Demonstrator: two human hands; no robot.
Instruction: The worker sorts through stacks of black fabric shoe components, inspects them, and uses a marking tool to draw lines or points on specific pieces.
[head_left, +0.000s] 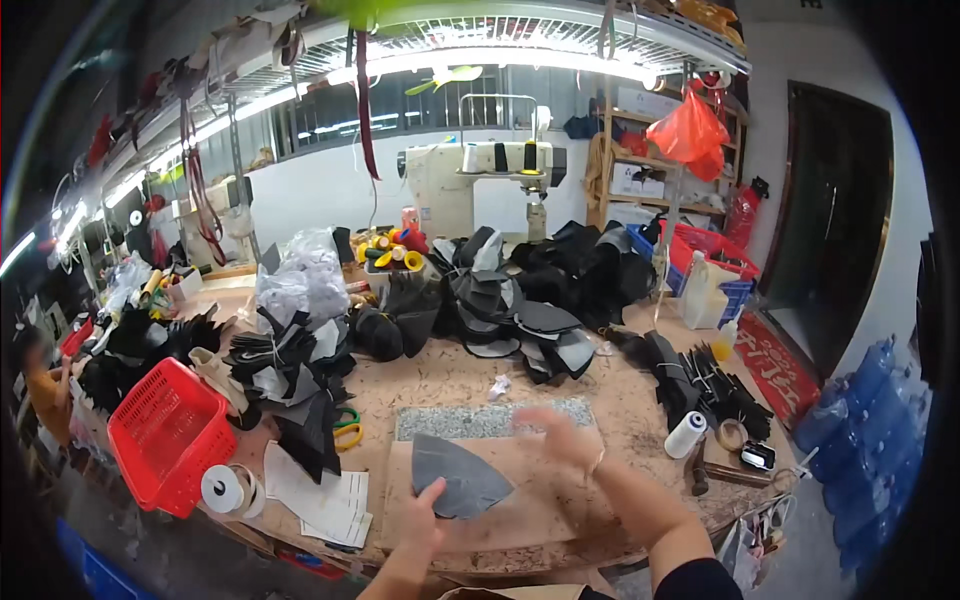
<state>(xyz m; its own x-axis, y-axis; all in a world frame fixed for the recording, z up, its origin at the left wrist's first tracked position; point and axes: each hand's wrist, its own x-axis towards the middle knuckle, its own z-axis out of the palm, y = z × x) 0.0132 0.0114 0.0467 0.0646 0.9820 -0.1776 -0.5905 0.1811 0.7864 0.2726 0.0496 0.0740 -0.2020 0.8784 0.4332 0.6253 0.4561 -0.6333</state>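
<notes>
My left hand point(422, 518) grips the lower edge of a dark grey cut piece point(455, 478), thumb on top. The piece is flat, with a pointed top and a curved side, and looks like fabric or thin leather. It is over a light brown board point(540, 500). Just to the right, my right hand point(565, 440) is apart from the piece, above a speckled grey slab point(480, 420). Motion smears its fingers, so I cannot make out their pose or anything in them.
Stacks of black and grey cut pieces point(520, 310) lie behind. At left are a red basket point(165, 435), scissors point(348, 430) and white paper patterns point(320, 495). White thread point(685, 436), a hammer point(699, 468) and black bundles point(690, 375) lie right. A sewing machine point(450, 190) stands at the back.
</notes>
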